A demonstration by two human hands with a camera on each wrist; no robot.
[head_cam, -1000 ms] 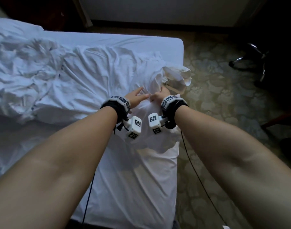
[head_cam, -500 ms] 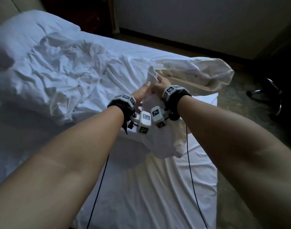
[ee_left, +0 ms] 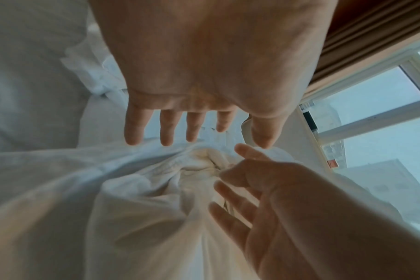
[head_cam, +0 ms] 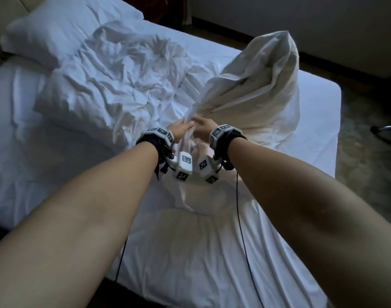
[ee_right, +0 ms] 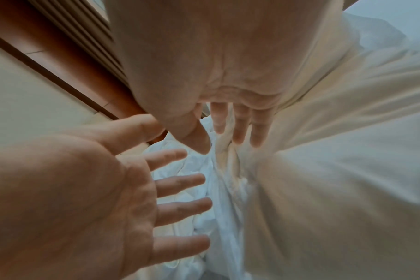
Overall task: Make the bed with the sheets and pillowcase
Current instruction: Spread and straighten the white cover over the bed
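A white sheet (head_cam: 256, 85) billows up over the right half of the bed (head_cam: 319, 121), its near end gathered into folds between my wrists. My left hand (head_cam: 182, 131) and right hand (head_cam: 204, 125) hover side by side at that gathered part. The left wrist view has my left hand (ee_left: 204, 85) with straight fingers just above the bunched sheet (ee_left: 144, 199), and my right hand (ee_left: 276, 208) spread beside it. From the right wrist view, the fingertips of my right hand (ee_right: 228, 75) touch the sheet (ee_right: 324, 170), and my left hand (ee_right: 84, 189) is spread, holding nothing.
More crumpled white bedding (head_cam: 123, 74) lies across the middle of the bed, and a pillow (head_cam: 57, 30) sits at the far left. Patterned carpet (head_cam: 367, 185) and a chair base (head_cam: 383, 128) are to the right. A window (ee_left: 372, 94) and curtain (ee_left: 372, 28) stand behind.
The sheet's far end rose from the bed's right edge and now balloons high. Both hands went from gripping the fabric to straight, spread fingers. My view swung left towards the pillow.
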